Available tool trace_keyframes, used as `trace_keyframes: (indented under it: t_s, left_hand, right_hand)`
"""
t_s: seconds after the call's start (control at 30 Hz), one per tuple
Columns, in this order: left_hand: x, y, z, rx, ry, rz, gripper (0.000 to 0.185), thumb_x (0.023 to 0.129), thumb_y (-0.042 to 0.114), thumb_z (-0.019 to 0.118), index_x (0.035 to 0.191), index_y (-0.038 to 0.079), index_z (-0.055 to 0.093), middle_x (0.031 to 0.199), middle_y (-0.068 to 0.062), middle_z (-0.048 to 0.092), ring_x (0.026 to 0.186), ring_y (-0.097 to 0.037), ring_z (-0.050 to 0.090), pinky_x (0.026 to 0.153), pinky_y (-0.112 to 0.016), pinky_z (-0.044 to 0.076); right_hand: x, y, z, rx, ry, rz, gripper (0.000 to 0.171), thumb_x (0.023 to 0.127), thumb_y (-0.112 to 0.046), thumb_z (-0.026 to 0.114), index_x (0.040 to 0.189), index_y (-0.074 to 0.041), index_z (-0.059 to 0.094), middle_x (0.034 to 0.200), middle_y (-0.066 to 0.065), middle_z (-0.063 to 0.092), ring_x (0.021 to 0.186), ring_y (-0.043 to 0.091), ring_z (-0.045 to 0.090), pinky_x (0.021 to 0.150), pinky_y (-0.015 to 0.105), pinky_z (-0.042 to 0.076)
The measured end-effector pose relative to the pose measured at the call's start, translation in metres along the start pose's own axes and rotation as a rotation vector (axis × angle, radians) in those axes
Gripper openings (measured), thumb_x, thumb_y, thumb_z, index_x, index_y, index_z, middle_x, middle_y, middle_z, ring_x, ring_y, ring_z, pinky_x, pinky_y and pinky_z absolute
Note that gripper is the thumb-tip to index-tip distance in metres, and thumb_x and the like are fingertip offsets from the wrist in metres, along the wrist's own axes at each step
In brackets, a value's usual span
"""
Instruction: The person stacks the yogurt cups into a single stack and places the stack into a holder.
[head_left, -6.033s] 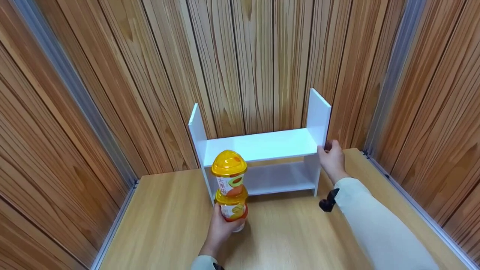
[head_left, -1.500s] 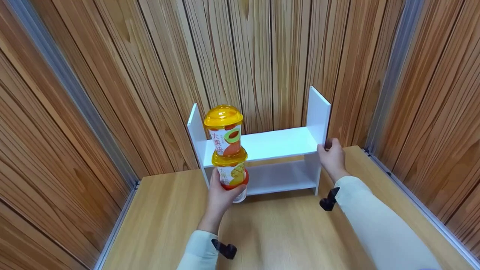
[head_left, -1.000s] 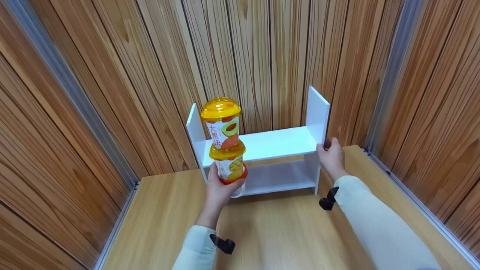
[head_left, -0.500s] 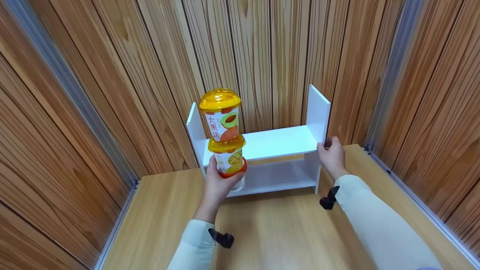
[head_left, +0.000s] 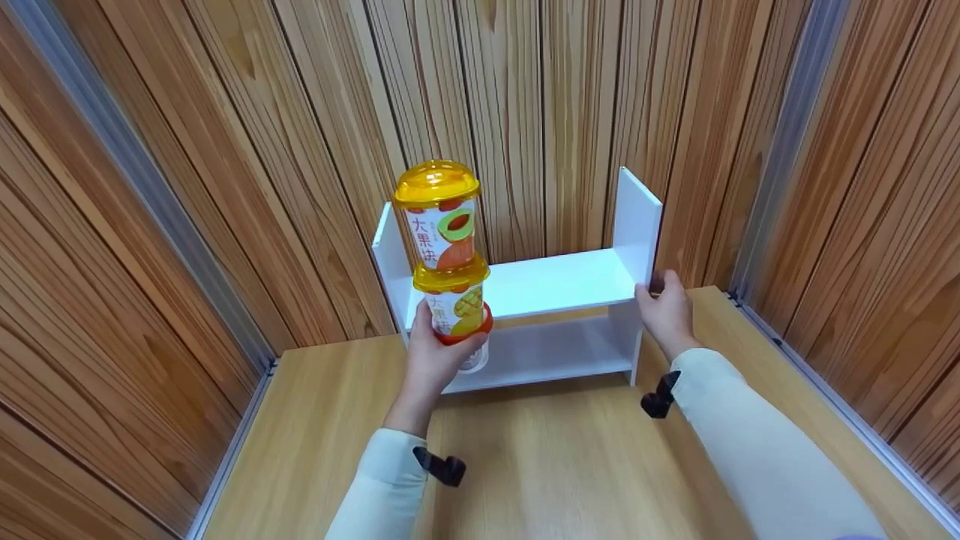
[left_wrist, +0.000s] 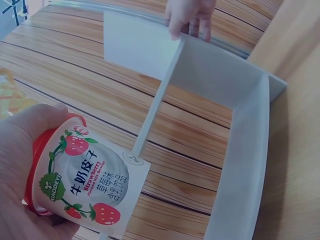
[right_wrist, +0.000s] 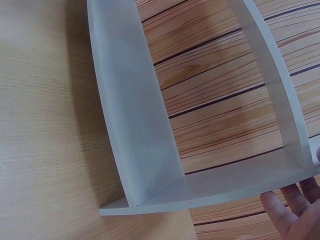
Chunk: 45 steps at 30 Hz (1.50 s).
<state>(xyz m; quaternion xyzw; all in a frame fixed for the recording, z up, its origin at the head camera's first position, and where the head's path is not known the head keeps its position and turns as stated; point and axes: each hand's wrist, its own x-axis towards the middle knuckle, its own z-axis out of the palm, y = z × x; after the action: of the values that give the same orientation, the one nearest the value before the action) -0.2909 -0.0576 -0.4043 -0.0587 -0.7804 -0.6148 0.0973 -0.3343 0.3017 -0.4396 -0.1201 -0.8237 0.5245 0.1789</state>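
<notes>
Orange domed lids cap the two stacked cups point(head_left: 446, 255), held upright in front of the left end of the white shelf point(head_left: 555, 283), above the wooden table point(head_left: 570, 465). The left hand point(head_left: 435, 358) grasps the lower cup from below. The upper label reads "大果肉"; the lower label is partly covered by fingers. The left wrist view shows the cup's base seal point(left_wrist: 87, 187), printed "Strawberry" with Chinese characters. The right hand point(head_left: 664, 311) grips the shelf's right panel; its fingertips are hidden behind the board.
</notes>
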Motion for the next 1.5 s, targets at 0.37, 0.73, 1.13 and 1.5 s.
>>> trace_keyframes:
  t_s: [0.37,0.73,1.13,1.5]
  left_hand:
    - [0.006,0.01,-0.001,0.001,0.001,0.036,0.09,0.059,0.039,0.085,0.13,0.039,0.031,0.121,0.015,0.044,0.108,-0.01,0.045,0.095,-0.04,0.04]
    - [0.009,0.011,-0.001,0.021,0.021,0.056,0.091,0.058,0.04,0.085,0.131,0.039,0.029,0.123,0.015,0.043,0.11,-0.01,0.045,0.095,-0.039,0.04]
    - [0.013,0.009,0.001,0.007,0.032,0.038,0.092,0.058,0.041,0.085,0.131,0.037,0.028,0.122,0.013,0.043,0.111,-0.011,0.044,0.096,-0.043,0.039]
    - [0.016,0.007,0.002,0.025,0.07,0.051,0.091,0.059,0.041,0.085,0.131,0.037,0.028,0.121,0.013,0.042,0.109,-0.01,0.044,0.097,-0.043,0.038]
  right_hand:
    - [0.0,0.003,-0.002,-0.023,0.023,-0.046,0.046,0.094,-0.036,0.049,0.128,-0.007,0.039,0.122,0.016,0.047,0.106,0.03,0.05,0.089,0.044,0.046]
    - [-0.003,0.008,-0.004,-0.011,0.032,-0.07,0.043,0.093,-0.036,0.05,0.125,-0.008,0.041,0.121,0.014,0.048,0.107,0.03,0.05,0.088,0.045,0.046]
    - [-0.006,0.015,-0.003,-0.006,0.036,-0.077,0.043,0.093,-0.038,0.05,0.124,-0.009,0.042,0.12,0.012,0.049,0.106,0.028,0.05,0.087,0.043,0.047]
    - [-0.003,0.021,-0.002,-0.017,0.047,-0.121,0.041,0.094,-0.034,0.049,0.124,-0.007,0.043,0.12,0.016,0.05,0.107,0.03,0.051,0.086,0.044,0.047]
